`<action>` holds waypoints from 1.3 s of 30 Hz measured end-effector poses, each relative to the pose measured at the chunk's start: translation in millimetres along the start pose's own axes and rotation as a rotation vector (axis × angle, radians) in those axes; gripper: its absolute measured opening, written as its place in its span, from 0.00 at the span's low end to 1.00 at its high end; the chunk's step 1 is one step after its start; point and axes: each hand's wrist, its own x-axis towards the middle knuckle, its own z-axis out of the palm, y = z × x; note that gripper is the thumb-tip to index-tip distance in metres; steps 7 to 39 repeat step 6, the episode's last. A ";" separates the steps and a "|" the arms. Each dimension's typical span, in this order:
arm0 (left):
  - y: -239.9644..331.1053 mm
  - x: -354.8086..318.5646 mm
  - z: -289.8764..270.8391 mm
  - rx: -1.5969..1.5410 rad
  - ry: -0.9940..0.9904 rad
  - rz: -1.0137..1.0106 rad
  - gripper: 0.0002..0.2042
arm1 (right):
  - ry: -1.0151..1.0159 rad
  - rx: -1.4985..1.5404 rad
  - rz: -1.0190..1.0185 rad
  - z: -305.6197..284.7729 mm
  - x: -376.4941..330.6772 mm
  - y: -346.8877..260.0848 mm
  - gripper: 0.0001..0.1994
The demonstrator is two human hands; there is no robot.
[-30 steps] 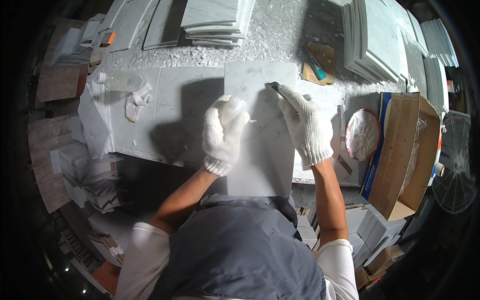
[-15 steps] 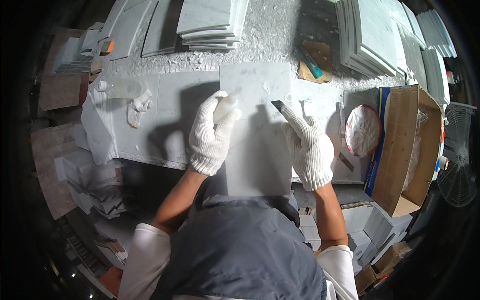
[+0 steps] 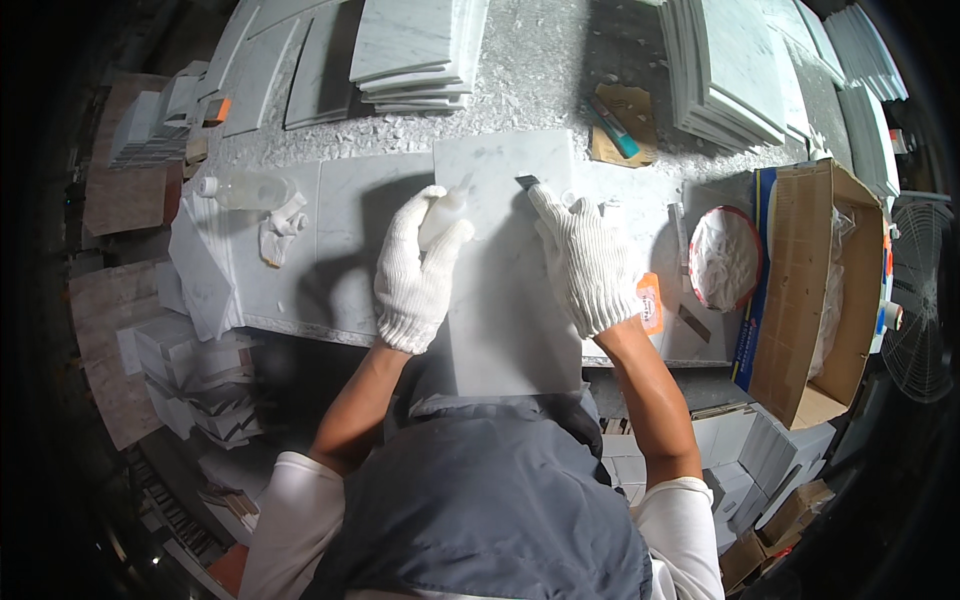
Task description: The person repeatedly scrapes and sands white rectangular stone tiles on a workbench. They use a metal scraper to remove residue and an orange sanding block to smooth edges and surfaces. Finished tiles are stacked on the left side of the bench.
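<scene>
A pale grey-veined marble tile (image 3: 512, 345) lies lengthwise before me, its near end overhanging the bench edge at my waist. In a white knitted glove, my left hand (image 3: 410, 285) grips a small translucent squeeze bottle (image 3: 447, 212) over the tile's left side, nozzle tilted up and away. My right hand (image 3: 592, 262), gloved likewise, is closed on a small dark flat blade (image 3: 526, 183). Only the blade's tip shows past the fingers, over the tile's upper right part; the rest is hidden. Whether the blade touches the tile, I cannot tell.
Marble tile stacks (image 3: 410, 60) stand at the far side, with another stack (image 3: 720, 75) further right. A teal-ended cutter (image 3: 617, 133) lies on brown paper. Rightward are an orange packet (image 3: 651, 303), a round tub of white paste (image 3: 724, 260) and a cardboard box (image 3: 795, 300). A clear bottle (image 3: 245, 189) lies left.
My right hand has moved left with the blade, further over the tile. An orange packet beside its wrist has come into sight. My left hand keeps its hold on the squeeze bottle.
</scene>
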 end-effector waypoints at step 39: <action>-1.1 -0.9 -8.1 -0.018 0.001 -0.061 0.23 | 0.054 -0.092 0.164 -13.8 -18.5 -8.4 0.26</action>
